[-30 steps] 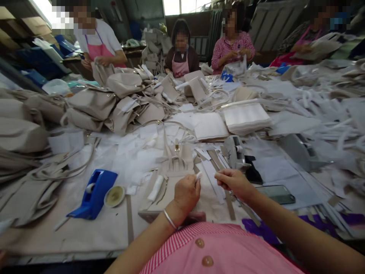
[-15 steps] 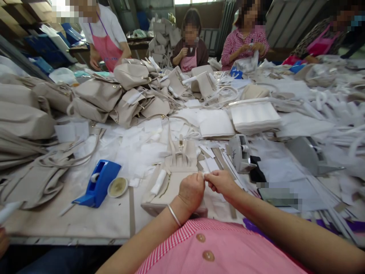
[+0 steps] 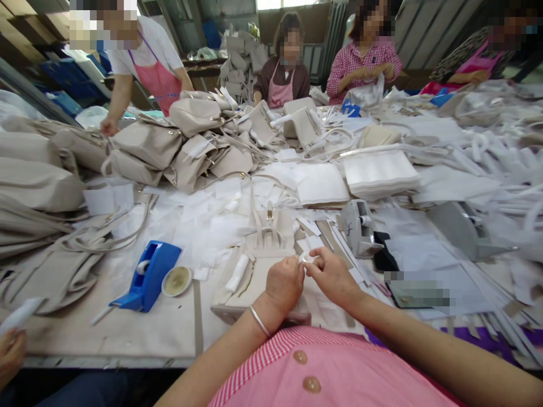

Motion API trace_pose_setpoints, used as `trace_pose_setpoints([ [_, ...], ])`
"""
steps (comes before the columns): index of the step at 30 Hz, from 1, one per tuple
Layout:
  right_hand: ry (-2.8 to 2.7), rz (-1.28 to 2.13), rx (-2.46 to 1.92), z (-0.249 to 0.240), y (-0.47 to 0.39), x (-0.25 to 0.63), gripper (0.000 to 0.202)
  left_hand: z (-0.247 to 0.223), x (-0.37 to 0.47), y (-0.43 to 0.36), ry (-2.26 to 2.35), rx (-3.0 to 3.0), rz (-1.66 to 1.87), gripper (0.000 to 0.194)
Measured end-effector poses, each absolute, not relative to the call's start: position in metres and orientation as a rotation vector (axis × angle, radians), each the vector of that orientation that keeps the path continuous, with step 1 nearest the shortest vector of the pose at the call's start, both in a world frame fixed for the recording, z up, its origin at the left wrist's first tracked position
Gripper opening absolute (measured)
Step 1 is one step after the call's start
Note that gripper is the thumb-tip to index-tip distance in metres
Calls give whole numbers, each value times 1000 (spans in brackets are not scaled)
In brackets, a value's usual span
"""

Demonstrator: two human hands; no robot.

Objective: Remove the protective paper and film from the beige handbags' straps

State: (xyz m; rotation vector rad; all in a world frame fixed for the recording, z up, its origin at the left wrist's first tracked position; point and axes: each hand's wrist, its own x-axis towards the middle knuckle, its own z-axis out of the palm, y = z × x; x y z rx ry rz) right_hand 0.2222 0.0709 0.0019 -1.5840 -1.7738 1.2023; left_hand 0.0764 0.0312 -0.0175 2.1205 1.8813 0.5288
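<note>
A beige handbag (image 3: 267,271) lies before me with its flap turned back and a gold buckle on the strap. A white wrapped roll (image 3: 237,273) rests on its left side. My left hand (image 3: 285,285) is closed over the bag, fingers curled in a pinch. A small thin white piece (image 3: 306,258) shows at its fingertips; its kind is too small to tell. Fingertips of my right hand (image 3: 333,277) meet the left ones at this piece, thumb and finger bent around it, the other fingers curled loosely.
A blue tape dispenser (image 3: 148,277) and a small round dish (image 3: 177,281) stand left. Grey dispensers (image 3: 360,229) and a phone (image 3: 418,294) are right. Beige bags (image 3: 148,141) pile up behind, beside white sheets (image 3: 382,172). A co-worker's hand (image 3: 11,350) holds something white. Several people work opposite.
My right hand has lifted slightly and its fingers have loosened, showing more of the white piece. My left hand stays nearly still. A co-worker opposite reaches toward the bag pile.
</note>
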Motion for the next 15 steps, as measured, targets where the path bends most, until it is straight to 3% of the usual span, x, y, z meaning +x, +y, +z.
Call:
trace_pose_setpoints([
  [6,-1699,1225,-1599,-8,75,213,33,-14,69,35,1730,1789,828,18],
  [12,-1741,1412,-1451,-15,85,211,23,-2,57,38,1376,1373,916,26],
  [15,-1824,1353,-1411,-14,88,214,31,-1,54,38,1272,1207,961,30],
])
